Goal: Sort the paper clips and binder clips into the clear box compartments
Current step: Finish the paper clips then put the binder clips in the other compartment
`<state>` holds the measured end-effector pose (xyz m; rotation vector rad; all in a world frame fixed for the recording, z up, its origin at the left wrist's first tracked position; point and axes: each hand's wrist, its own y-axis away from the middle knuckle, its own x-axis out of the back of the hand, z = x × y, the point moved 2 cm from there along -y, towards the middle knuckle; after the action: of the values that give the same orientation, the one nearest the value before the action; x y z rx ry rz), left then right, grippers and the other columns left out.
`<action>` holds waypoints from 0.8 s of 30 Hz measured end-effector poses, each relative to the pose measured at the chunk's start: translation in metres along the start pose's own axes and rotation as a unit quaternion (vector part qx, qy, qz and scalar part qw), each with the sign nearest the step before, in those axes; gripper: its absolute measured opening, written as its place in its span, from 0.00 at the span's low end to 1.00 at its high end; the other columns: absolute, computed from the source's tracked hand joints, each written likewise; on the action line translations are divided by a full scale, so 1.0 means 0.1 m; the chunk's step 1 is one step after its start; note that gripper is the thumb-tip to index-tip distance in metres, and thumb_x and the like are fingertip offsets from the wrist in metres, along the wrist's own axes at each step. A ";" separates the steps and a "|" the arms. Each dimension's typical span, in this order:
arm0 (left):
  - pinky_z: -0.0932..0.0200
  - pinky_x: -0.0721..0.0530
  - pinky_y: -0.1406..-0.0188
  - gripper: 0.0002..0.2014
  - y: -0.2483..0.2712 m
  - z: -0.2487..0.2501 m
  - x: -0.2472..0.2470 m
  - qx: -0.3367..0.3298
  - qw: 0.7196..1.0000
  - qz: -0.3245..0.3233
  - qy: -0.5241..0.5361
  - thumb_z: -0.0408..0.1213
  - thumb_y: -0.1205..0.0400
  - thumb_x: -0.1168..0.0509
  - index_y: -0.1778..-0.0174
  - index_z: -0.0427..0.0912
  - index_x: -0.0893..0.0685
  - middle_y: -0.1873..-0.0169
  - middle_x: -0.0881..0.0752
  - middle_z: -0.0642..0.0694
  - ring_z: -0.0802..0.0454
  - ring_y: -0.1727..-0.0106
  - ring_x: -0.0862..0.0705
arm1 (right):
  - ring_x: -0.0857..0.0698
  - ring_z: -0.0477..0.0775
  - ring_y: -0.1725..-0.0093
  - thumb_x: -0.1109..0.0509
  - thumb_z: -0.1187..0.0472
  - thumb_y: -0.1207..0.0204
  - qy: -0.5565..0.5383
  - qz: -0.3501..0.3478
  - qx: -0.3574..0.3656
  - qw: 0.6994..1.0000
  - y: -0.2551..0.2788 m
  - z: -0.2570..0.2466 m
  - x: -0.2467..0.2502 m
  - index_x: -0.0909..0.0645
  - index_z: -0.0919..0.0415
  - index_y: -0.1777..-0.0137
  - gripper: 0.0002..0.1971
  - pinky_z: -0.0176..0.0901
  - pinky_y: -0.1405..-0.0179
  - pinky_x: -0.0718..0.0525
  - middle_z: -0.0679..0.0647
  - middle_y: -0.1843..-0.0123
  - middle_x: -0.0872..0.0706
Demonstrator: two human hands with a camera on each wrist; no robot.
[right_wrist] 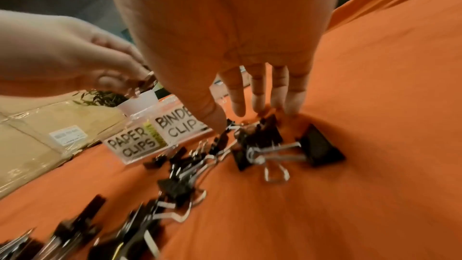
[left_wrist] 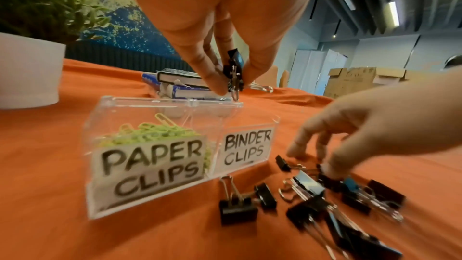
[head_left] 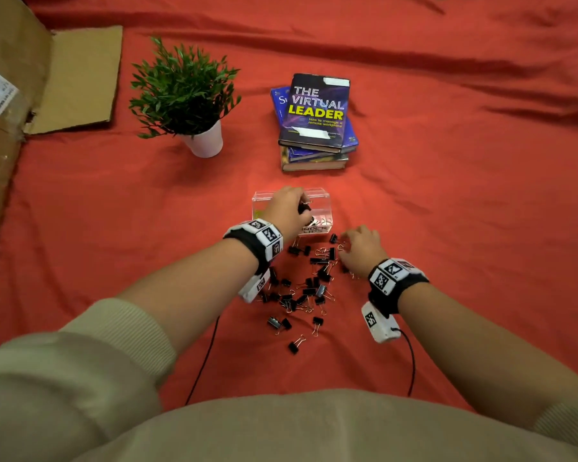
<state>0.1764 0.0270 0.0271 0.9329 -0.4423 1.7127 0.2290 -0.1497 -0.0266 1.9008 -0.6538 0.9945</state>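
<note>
the clear box (left_wrist: 160,195) sits on the orange cloth (head_left: 114,228), green paper clips (left_wrist: 150,133) in its left compartment. loose binder clips (head_left: 301,288) lie scattered just in front of it. my left hand (left_wrist: 225,33) pinches a black binder clip (left_wrist: 233,70) above the box's binder-clips side. my right hand (right_wrist: 225,46), fingers spread, touches clips beside the box.

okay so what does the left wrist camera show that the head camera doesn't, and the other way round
Only the left wrist view shows the box's handwritten labels in full, yellow-green paper clips in the left compartment, and the left hand's fingers pinching a black binder clip above the clear box.

Only the head view shows the whole scatter of binder clips on the cloth, the top book's title, and both wristbands.

Both show the left hand, right hand, potted plant and book stack.
</note>
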 end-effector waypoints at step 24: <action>0.48 0.18 0.58 0.12 0.60 -0.35 -0.70 -0.011 0.962 -0.109 -0.250 0.25 0.21 0.40 0.42 0.37 0.26 0.42 0.26 0.38 0.39 0.43 0.25 | 0.19 0.47 0.72 0.27 0.66 0.29 -0.162 -0.052 -0.017 0.985 0.23 0.08 -0.15 0.19 0.61 0.62 0.04 0.36 0.74 0.20 0.54 0.67 0.15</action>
<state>0.1159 -0.0139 -0.0387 1.3495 -0.6596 1.2614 0.2066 -0.1671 -0.0309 2.0644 -0.7427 0.6089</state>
